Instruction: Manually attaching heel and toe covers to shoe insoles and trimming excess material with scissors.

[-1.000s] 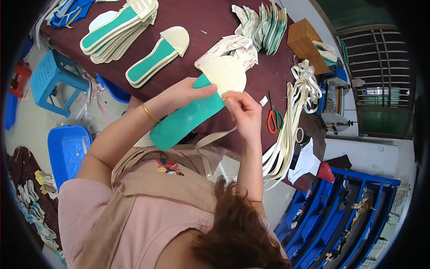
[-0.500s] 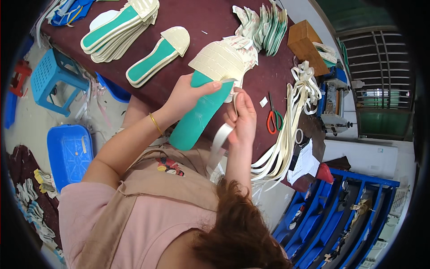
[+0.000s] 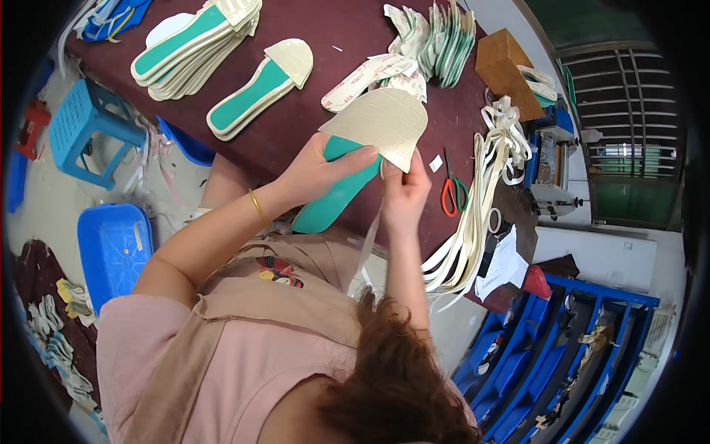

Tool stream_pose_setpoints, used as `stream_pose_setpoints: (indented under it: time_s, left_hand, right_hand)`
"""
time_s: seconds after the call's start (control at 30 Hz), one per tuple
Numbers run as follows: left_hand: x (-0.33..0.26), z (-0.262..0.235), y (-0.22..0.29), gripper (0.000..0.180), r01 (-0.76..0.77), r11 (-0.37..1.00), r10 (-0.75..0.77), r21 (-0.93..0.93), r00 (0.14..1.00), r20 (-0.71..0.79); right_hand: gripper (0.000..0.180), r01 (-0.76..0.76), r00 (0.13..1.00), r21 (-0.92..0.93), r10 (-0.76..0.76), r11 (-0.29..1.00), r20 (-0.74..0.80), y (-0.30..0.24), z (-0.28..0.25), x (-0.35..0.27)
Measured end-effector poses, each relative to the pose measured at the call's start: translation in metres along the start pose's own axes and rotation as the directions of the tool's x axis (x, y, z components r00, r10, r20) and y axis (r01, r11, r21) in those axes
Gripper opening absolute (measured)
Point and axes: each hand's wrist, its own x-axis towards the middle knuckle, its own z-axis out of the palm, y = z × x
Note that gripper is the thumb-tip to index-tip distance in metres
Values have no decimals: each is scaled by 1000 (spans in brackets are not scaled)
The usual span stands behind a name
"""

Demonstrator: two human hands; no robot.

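Above the near table edge I hold a slipper sole [image 3: 336, 201] with a green footbed and a cream, crosswise-lined toe part [image 3: 384, 122]. My left hand [image 3: 325, 170] is closed around its middle, thumb across the green face. At the side of the toe part, my right hand [image 3: 408, 194] pinches a narrow white strip [image 3: 370, 233] against the edge. The strip's tail hangs below toward my apron. The fingertips of my right hand are partly hidden by the sole.
A pair of similar soles [image 3: 251, 96] and a stack of them [image 3: 185, 55] lie on the dark red table. Printed white-backed pieces [image 3: 366, 78] sit beyond my hands. Scissors [image 3: 450, 196] and a bundle of cream strips [image 3: 473, 214] lie right, near a wooden box [image 3: 503, 66].
The sole has turned and tilted, its toe end moving nearer and to the right. My right hand has come up to the toe part's edge. The strip now hangs straighter.
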Motion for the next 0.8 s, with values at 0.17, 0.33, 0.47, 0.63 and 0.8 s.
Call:
stream_pose_setpoints:
  time_s: [0.17,0.33,0.47,0.63,0.8]
  left_hand:
    - [7,7,7,25,68,995,-71,-68,997,-40]
    - [21,4,22,26,137,990,-137,-21,990,-12]
    - [39,11,28,29,188,982,-184,-26,977,112]
    - [26,12,-8,38,82,993,-91,88,989,115]
    - [29,10,18,32,28,998,-26,57,999,-20]
  right_hand:
    - [12,-286,946,443,324,850,-10,-9,4,-10]
    - [18,-268,961,168,275,949,-23,-15,19,-29]
    - [36,-242,958,65,228,968,173,-25,-12,12]
    - [37,-95,995,20,95,995,-16,-38,-7,57]
    - [21,-91,995,210,98,973,-22,-28,17,45]
